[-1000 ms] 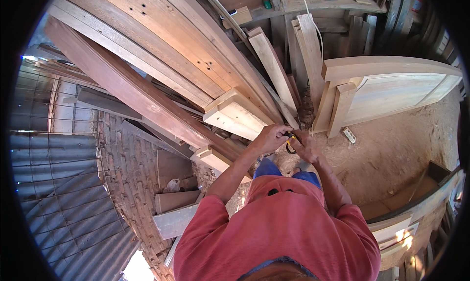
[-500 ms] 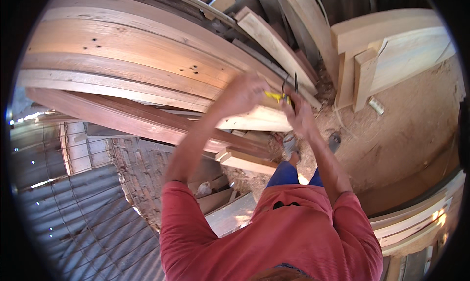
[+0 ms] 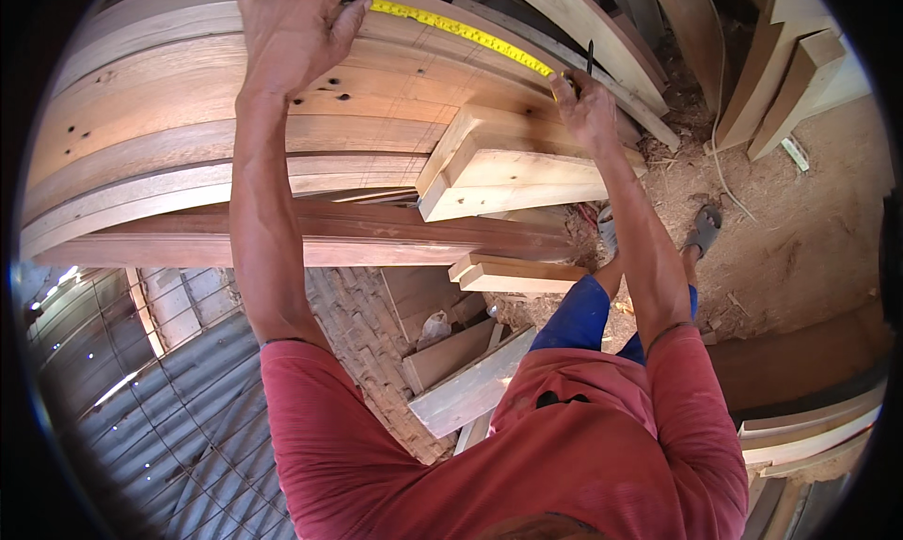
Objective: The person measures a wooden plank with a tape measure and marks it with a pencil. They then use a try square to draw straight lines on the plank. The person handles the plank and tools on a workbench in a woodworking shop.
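A yellow tape measure (image 3: 461, 34) is stretched between my hands, across the far part of a stack of long wooden planks (image 3: 188, 74). My left hand (image 3: 306, 32), at the far left, is closed on one end of the blade, with a small dark piece at the fingertips. My right hand (image 3: 591, 112) is closed round the other end, where my fingers mostly hide the case. A thin dark stick-like thing (image 3: 590, 56), perhaps a pencil, pokes up from the right hand. Dark holes and faint pencil lines mark the planks below the blade.
Short pale blocks (image 3: 513, 168) rest on the planks' near side. A reddish beam (image 3: 376, 230) runs nearer me. Boards (image 3: 790, 93) lean at the far right above a dirt floor (image 3: 800, 230) with a cord. Corrugated sheets and wire mesh (image 3: 179, 427) lie at the left.
My hands have moved apart, the left one far to the left, drawing a long stretch of yellow blade out between them. The view has shifted, and the pale blocks show more fully.
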Available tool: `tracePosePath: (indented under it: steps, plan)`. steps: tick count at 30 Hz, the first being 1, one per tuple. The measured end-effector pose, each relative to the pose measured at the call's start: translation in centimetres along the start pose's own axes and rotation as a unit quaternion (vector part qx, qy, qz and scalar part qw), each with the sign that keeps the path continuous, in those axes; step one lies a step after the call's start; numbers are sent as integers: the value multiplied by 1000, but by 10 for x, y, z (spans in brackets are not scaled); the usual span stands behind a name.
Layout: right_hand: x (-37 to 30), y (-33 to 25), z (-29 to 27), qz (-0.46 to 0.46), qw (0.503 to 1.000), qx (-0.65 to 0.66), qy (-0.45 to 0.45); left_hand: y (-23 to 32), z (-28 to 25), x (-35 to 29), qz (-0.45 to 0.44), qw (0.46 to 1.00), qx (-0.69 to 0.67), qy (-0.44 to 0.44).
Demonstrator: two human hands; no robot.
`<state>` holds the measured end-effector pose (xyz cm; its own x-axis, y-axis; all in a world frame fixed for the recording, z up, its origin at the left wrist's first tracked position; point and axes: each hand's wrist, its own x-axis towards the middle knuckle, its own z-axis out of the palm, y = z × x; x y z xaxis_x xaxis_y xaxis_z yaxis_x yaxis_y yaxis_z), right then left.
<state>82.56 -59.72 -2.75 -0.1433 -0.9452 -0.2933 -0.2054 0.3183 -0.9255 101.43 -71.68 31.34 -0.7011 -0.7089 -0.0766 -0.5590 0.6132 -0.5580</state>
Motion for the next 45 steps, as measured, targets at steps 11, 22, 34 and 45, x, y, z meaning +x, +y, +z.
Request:
tracePosePath:
  steps: [11,22,34,45]
  plan:
    - [22,14,40,16,999,19,34,2,1,8,23,997,70,2]
    - [25,4,28,66,996,19,-59,2,1,7,25,999,32,13]
    - [26,4,29,70,996,17,-59,1,3,7,15,1000,19,16]
    - [10,-4,42,16,998,-5,65,1,1,9,34,999,26,22]
